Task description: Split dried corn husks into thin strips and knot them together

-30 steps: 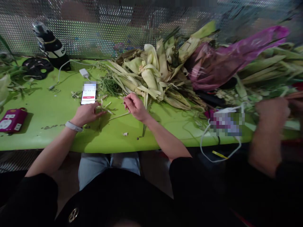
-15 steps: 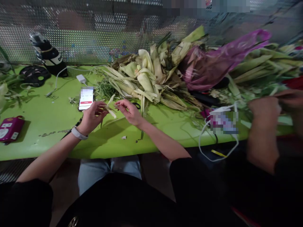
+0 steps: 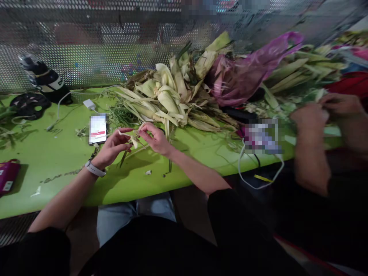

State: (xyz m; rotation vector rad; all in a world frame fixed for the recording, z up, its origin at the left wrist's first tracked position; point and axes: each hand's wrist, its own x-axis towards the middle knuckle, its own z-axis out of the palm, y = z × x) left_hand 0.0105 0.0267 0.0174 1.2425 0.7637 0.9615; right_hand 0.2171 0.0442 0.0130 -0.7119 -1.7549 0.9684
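My left hand [image 3: 112,148], with a pale band on its wrist, holds a small piece of pale corn husk [image 3: 134,142] between curled fingers. My right hand [image 3: 156,141] is closed in a pinch at the upper end of that piece. Thin strips hang below the fingers over the green table [image 3: 149,189]. What lies exactly between the right fingertips is too small to make out. Just behind both hands rises a heap of corn husks [image 3: 172,101], with thin green shreds [image 3: 122,115] at its left edge.
Left of the hands lie a phone [image 3: 97,129], a white cable adapter [image 3: 89,104], a black bottle [image 3: 47,81] and a purple box [image 3: 9,176]. To the right are a purple plastic bag [image 3: 238,82], cabled devices [image 3: 260,136] and a co-worker's hands [image 3: 310,115]. Perforated metal stands behind.
My right hand has come in to meet the husk piece, where a gap showed before. The husk piece has turned in my left fingers. The whole view has swung slightly right.
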